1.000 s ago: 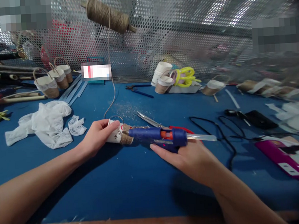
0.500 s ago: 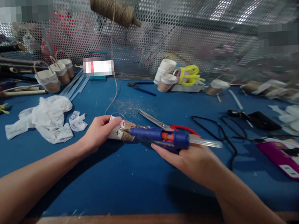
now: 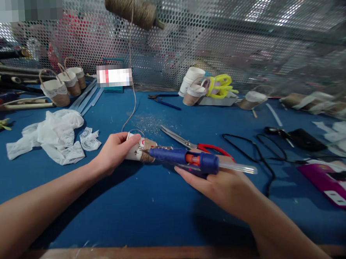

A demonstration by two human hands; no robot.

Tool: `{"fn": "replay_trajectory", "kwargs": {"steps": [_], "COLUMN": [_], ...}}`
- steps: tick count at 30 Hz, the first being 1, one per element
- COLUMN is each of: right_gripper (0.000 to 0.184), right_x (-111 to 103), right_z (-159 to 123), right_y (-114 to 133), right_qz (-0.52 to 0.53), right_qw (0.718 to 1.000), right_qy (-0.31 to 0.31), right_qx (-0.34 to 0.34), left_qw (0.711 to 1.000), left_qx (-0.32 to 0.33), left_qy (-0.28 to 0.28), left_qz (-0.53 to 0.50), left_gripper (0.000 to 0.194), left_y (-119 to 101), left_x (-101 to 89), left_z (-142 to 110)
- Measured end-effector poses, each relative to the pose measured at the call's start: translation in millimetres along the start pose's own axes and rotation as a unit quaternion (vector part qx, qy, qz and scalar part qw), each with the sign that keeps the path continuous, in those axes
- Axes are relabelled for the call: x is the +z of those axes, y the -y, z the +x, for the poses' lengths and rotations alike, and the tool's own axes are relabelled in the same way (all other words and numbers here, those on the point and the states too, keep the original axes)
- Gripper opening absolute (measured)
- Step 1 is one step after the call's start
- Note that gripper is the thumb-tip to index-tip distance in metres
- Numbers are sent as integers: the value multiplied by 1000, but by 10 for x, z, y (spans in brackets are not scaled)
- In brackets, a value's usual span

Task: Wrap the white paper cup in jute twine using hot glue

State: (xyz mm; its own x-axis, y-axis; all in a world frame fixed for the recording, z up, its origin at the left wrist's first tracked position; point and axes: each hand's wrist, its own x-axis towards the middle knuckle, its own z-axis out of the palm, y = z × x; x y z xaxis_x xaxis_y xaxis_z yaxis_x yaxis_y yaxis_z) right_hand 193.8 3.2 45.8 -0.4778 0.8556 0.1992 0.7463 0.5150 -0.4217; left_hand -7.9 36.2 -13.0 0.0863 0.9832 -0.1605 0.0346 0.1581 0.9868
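My left hand (image 3: 112,152) is closed around a small white paper cup (image 3: 135,151) lying on its side on the blue table (image 3: 142,209); brown twine is wound round the cup's lower part. A twine strand (image 3: 132,77) runs from the cup up to a spool (image 3: 132,9) hanging on the mesh wall. My right hand (image 3: 220,183) grips a blue hot glue gun (image 3: 186,158), its nozzle touching the cup's twine wrap. A clear glue stick sticks out of the gun's back.
Red-handled scissors (image 3: 197,144) lie just behind the glue gun. White plastic scraps (image 3: 50,137) sit to the left, finished twine cups (image 3: 59,86) at back left, stacked cups (image 3: 191,85) and yellow loops at back centre. Black cables (image 3: 256,155) and a magenta box (image 3: 325,178) lie right.
The view has shifted slightly; the glue gun has tilted and dropped a little at the cup. Both hands keep their grips.
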Motion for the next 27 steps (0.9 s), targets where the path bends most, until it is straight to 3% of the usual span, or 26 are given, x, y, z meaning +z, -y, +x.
{"fn": "replay_trajectory", "kwargs": {"steps": [7,12,21,27], "right_gripper": [13,14,20,29], "right_x": [5,-7,-3,31], "right_z": [14,-16,43,62], "right_y": [5,13,3,-107], "right_qz": [9,13,3,-121], "right_qw": [1000,1000,1000,987], "right_qy": [-9,17,-6,-5], "right_qx": [17,16,0,-103], "left_qw": [1000,1000,1000,999], "left_qx": [5,3,16,17], "left_qy": [3,-5,-1,-5], "left_qz": [8,4,14,36], "left_gripper": [30,29,31,31], "left_y": [3,-2,19,8], "left_x": [0,2,8,25], "left_z": [-17,-9,-19,-36]}}
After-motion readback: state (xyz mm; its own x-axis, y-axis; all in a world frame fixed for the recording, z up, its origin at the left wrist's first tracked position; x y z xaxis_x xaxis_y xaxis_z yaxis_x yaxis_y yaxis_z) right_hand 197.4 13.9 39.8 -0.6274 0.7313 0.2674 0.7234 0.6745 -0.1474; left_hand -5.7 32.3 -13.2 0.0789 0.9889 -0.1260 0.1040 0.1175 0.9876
